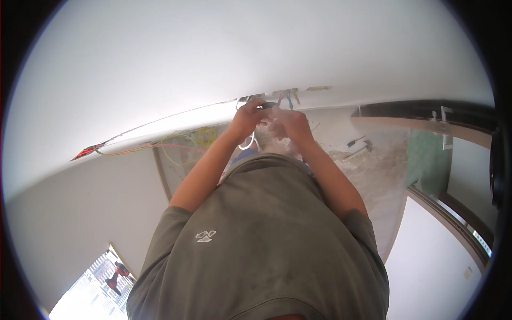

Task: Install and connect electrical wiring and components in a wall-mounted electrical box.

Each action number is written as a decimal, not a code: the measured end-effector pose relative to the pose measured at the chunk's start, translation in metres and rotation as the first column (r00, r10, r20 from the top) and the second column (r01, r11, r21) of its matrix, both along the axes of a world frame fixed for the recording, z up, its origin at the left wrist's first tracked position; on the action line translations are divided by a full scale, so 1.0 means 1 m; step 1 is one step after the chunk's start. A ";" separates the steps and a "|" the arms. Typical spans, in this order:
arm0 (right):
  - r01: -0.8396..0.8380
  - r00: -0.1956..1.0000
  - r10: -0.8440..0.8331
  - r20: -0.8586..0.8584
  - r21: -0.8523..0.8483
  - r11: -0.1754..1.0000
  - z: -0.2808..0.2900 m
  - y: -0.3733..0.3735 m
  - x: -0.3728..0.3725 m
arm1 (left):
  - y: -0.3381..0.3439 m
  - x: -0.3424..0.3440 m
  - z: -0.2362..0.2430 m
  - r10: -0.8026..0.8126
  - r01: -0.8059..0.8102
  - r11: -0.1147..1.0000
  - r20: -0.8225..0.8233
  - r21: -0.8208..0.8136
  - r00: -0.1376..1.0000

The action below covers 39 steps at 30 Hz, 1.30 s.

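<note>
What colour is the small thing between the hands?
The small thing at the left hand is black, clearest in the head view.

A small dark piece, its shape unclear, is held toward twelve o'clock; red and bluish wires emerge just beside it, at two o'clock from it.

My left hand and right hand were close together before the wall; a wire coil was to their left, a hammer on the floor to their right.
</note>
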State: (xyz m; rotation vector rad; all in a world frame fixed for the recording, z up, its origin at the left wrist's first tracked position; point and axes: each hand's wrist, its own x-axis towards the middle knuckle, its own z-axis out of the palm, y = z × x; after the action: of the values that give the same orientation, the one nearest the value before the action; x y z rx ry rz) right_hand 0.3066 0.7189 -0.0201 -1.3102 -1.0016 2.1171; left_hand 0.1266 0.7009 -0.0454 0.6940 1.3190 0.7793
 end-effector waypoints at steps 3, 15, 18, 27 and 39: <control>0.171 0.985 -0.171 -0.008 -0.031 0.985 -0.004 -0.008 -0.013 | -0.004 0.005 -0.001 0.074 -0.075 0.997 0.045 0.027 0.996; 0.225 0.968 -0.236 0.082 0.119 0.967 -0.015 -0.013 -0.008 | -0.008 0.014 0.013 0.263 -0.269 0.962 0.103 0.042 0.959; 0.222 0.966 -0.241 0.090 0.188 0.957 -0.018 -0.014 -0.004 | -0.007 0.024 0.009 0.271 -0.271 0.950 0.016 0.154 0.962; -0.494 0.690 -0.405 0.601 0.799 0.343 0.019 -0.002 0.037 | -0.008 0.045 0.029 0.235 -0.111 0.926 -0.321 0.362 0.917; -0.693 0.573 -0.180 0.800 0.590 0.415 0.044 0.016 0.029 | 0.001 0.049 0.016 0.305 -0.052 0.924 0.647 -0.379 0.699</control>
State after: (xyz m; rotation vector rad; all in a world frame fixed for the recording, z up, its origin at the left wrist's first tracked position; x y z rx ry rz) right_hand 0.3359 0.7352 0.0239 -1.4415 -2.4516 0.6091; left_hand 0.1752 0.7015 -0.0296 -0.0442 0.7773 0.8353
